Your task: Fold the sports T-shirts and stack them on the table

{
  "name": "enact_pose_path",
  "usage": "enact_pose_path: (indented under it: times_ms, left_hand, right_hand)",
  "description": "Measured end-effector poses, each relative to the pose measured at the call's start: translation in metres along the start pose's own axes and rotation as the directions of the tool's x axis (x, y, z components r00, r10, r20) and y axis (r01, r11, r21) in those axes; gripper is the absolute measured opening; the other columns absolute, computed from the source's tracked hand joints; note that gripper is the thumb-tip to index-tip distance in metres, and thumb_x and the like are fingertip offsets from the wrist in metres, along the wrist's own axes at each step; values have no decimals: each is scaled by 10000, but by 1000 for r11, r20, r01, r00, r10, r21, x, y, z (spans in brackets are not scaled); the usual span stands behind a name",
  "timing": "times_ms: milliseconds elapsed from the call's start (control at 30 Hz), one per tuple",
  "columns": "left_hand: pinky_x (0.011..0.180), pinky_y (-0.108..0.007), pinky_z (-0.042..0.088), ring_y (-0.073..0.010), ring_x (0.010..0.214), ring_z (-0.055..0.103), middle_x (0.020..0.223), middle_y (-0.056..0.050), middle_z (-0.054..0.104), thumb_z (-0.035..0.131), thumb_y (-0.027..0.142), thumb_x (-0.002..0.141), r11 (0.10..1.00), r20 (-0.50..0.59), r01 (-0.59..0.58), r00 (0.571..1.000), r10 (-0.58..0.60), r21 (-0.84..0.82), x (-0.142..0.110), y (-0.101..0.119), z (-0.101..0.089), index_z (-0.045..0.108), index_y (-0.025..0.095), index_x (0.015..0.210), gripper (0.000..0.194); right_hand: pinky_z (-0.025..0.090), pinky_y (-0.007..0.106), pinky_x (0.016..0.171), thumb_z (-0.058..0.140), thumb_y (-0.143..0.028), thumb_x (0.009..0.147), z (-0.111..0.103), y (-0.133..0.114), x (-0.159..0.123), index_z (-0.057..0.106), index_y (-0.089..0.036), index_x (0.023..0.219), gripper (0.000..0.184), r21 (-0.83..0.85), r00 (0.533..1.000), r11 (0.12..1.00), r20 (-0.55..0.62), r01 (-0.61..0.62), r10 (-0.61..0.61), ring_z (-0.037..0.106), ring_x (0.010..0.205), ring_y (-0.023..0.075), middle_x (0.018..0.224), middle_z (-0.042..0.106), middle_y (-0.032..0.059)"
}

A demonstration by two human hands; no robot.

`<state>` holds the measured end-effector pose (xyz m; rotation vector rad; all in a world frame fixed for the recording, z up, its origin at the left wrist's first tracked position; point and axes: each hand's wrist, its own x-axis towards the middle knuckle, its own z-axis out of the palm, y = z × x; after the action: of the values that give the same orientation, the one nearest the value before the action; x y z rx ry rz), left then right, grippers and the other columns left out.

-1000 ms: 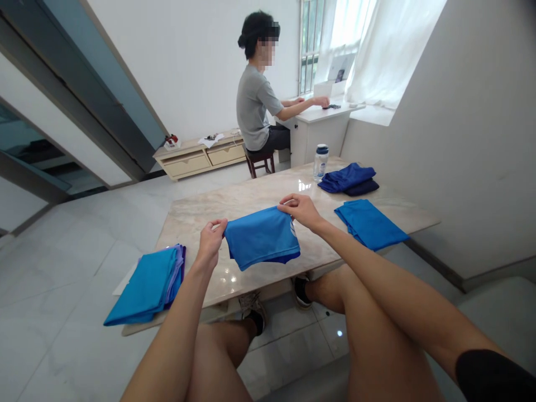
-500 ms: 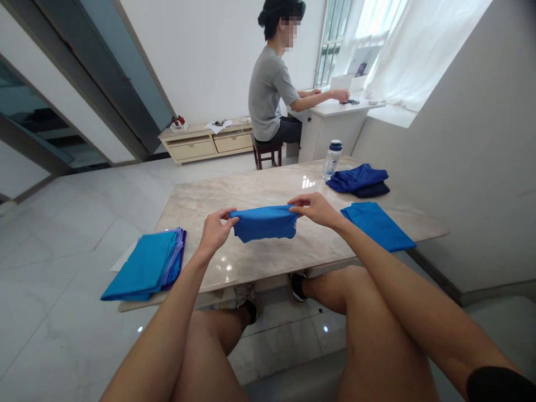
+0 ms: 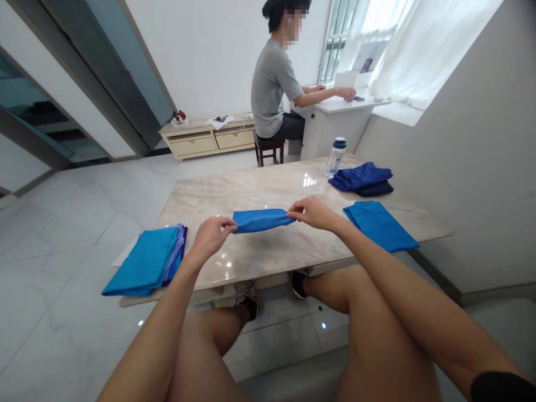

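Observation:
A blue folded cloth [image 3: 262,220] is stretched level just over the middle of the marble-topped table [image 3: 201,195]. My left hand [image 3: 213,234] pinches its left end between thumb and fingers. At the other end, my right hand [image 3: 312,213] grips the cloth's right corner in a pinch. The cloth shows as a narrow strip; whether its underside touches the table I cannot tell. To the left of my left hand lies a stack of folded cloths [image 3: 146,259], turquoise on top with purple layers beneath. A flat blue folded cloth [image 3: 379,223] lies right of my right hand.
A clear bottle with a dark blue lid [image 3: 335,159] stands at the table's back right, beside dark blue bunched cloth [image 3: 362,177]. Beyond the table a person in a grey shirt [image 3: 274,92] sits at a white desk [image 3: 339,120]. A low cabinet [image 3: 192,146] lines the wall.
The blue cloth's hanging front has swung out of sight, turning it from a drooping panel into a narrow, flatter strip. My left hand has dropped slightly; both hands still pinch the ends.

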<state>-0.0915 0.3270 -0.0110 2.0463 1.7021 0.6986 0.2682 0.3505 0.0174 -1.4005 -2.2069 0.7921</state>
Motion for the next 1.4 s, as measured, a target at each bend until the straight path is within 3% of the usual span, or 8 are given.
enact_pose_path:
  times_ms: [100,167,433,667,900,1100,1233,1400]
  left_hand:
    - [686,-349,495,-313,739,739,763,-80,815,850,455,661,984,259,138,960,-105,-113,-24,-24,7,835,276,698,183]
    - [645,-336,483,-313,706,733,726,-77,807,879,485,585,962,312,221,936,-163,-161,-33,-39,14,813,271,660,236]
    - [703,-321,430,-278,751,708,662,-69,745,703,516,832,948,327,315,891,-314,52,0,-45,54,714,213,620,370]
    - [694,-299,477,-292,785,718,500,-28,586,885,379,718,830,238,527,842,-483,-180,25,-46,101,585,226,501,400]
    - [713,-336,611,-243,743,755,731,-74,778,978,383,678,601,203,578,792,-575,-553,33,-39,130,737,173,805,344]
    - [732,-317,597,-207,728,733,725,-41,749,974,298,687,558,129,501,809,-573,-662,42,-35,127,695,172,820,333]
    - [782,-318,595,-205,790,743,831,-57,782,963,322,714,582,120,431,861,-495,-690,51,-31,117,725,162,947,370]
    - [892,-349,600,-236,1002,768,1214,-160,788,849,284,846,762,19,320,927,-375,-563,64,-25,115,684,150,1287,490]
  right_hand:
    - [516,255,664,745,-260,890,11,18,-7,860,-187,911,138,41,917,995,392,-96,72,732,706,201,754,795,40]
    - [522,248,644,714,-190,879,22,31,-6,860,-161,931,158,-25,846,986,510,-167,156,756,715,207,778,809,58]
    - [549,262,878,690,-322,1000,58,51,27,876,-126,1125,298,-416,888,854,193,-312,418,788,1104,292,1170,837,167]
    - [533,240,850,680,-548,1029,91,64,39,881,-166,1043,433,-287,850,836,113,-467,514,783,1100,270,1124,844,142]
    - [516,213,816,690,-356,1002,111,70,40,867,-166,971,262,-157,845,839,46,-521,533,783,1062,234,1058,845,108]
    - [506,209,709,656,-297,954,98,59,39,842,-143,900,248,-100,858,854,16,-510,514,784,915,213,924,838,100]
    - [511,225,590,592,-332,977,75,50,34,793,-114,771,361,-25,810,822,153,-569,566,772,714,204,759,807,129]
    - [572,233,608,606,-277,977,55,54,26,760,-98,708,357,-125,753,795,262,-593,603,790,684,199,787,820,154]
